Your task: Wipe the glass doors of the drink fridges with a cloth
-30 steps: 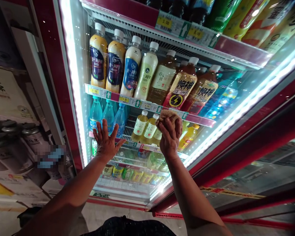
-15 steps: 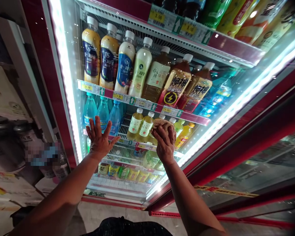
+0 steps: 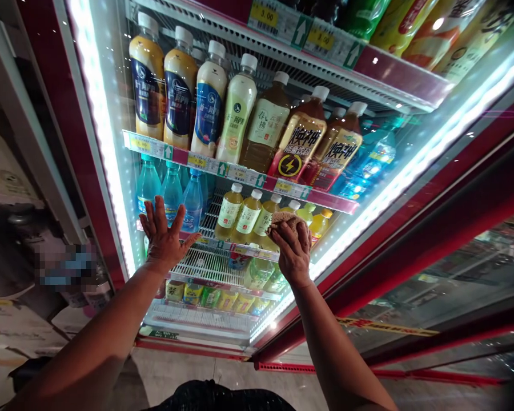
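Note:
A brown cloth (image 3: pixel 288 220) is bunched under my right hand (image 3: pixel 292 245), whose fingers press it against the glass door (image 3: pixel 223 225) of a lit drinks fridge. My left hand (image 3: pixel 163 240) is spread with its fingers apart and palm towards the same glass, in front of blue bottles (image 3: pixel 171 188). Whether its palm touches the glass I cannot tell. Behind the cloth stand small yellow-green drink bottles (image 3: pixel 247 217) on a shelf inside.
Larger bottles (image 3: pixel 212 103) line the shelf above, over a strip of price tags (image 3: pixel 197 161). Bright light strips (image 3: pixel 100 114) edge the door. A dark red frame (image 3: pixel 351 274) runs down the right. Boxes and dark containers (image 3: pixel 12 245) stand at the left, and tiled floor (image 3: pixel 171 371) lies below.
My right hand and the cloth have shifted slightly right and down relative to the bottles behind. The fridge sits a little further left in view. My left hand stays spread.

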Motion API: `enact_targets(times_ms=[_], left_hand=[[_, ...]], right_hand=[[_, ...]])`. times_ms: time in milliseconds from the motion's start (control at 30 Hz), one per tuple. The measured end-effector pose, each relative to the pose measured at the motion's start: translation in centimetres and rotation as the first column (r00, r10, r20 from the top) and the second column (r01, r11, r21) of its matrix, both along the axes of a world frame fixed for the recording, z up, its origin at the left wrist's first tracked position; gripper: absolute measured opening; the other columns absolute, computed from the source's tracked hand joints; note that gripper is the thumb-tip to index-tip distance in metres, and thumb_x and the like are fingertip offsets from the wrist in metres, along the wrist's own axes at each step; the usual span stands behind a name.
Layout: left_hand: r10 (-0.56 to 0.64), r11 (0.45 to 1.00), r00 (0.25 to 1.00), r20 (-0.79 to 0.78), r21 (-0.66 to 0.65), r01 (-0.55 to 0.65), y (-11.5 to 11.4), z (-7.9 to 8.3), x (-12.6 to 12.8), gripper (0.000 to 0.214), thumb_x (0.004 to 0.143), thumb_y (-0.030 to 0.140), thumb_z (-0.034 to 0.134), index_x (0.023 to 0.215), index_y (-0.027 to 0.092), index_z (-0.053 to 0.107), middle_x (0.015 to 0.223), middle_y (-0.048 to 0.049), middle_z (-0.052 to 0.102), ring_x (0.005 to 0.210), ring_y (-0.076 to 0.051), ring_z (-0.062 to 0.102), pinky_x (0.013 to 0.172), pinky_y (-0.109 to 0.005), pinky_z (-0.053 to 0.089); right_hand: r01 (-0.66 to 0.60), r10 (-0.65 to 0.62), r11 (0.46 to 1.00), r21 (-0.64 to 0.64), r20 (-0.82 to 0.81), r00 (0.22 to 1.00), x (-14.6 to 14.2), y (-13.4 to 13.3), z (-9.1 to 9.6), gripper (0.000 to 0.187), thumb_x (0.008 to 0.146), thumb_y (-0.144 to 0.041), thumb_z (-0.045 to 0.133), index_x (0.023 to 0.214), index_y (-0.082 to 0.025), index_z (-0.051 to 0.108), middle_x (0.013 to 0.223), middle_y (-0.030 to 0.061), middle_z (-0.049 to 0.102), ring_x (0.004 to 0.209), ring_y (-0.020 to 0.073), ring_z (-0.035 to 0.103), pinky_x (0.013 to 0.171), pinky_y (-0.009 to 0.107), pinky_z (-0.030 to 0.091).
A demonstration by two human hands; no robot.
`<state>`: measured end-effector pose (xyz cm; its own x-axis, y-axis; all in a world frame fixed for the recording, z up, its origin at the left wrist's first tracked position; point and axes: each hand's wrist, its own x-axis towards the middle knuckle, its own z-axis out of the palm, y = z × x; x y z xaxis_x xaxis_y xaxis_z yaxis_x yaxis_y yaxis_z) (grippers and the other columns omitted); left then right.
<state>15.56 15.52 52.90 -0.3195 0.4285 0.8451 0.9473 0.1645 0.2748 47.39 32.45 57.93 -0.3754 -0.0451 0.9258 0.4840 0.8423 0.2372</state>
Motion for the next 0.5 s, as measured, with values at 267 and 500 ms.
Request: enact_targets(times_ms=[267, 500], left_hand=[[0.0, 1.0, 0.999, -0.047, 0.007, 0.0, 0.0, -0.1, -0.2, 0.102, 0.086, 0.051, 0.075, 0.165, 0.037, 0.013, 0.173, -0.0094, -0.021, 0.158, -0.041, -0.02, 0.124, -0.073, -0.003], [-0.001, 1.0, 0.997, -0.081, 0.03, 0.003, 0.0, 0.1, -0.1, 0.103, 0.087, 0.053, 0.073, 0.165, 0.041, 0.007, 0.174, -0.0041, -0.023, 0.159, -0.039, -0.019, 0.125, -0.072, -0.002]], right_hand=[[-0.024, 0.033, 0.998, 0.056, -0.166, 0.986, 0.7, 1.3, 1.1, 0.057, 0.098, -0.008, 0.058, 0.148, -0.035, 0.057, 0.15, 0.0036, 0.062, 0.159, 0.0276, 0.032, 0.128, 0.059, 0.034], [0.037, -0.034, 0.998, 0.046, -0.076, 0.997, 3.2, 2.4, 1.6, 0.046, 0.099, -0.011, 0.059, 0.14, -0.031, 0.065, 0.149, 0.0048, 0.063, 0.158, 0.0292, 0.034, 0.127, 0.059, 0.037]])
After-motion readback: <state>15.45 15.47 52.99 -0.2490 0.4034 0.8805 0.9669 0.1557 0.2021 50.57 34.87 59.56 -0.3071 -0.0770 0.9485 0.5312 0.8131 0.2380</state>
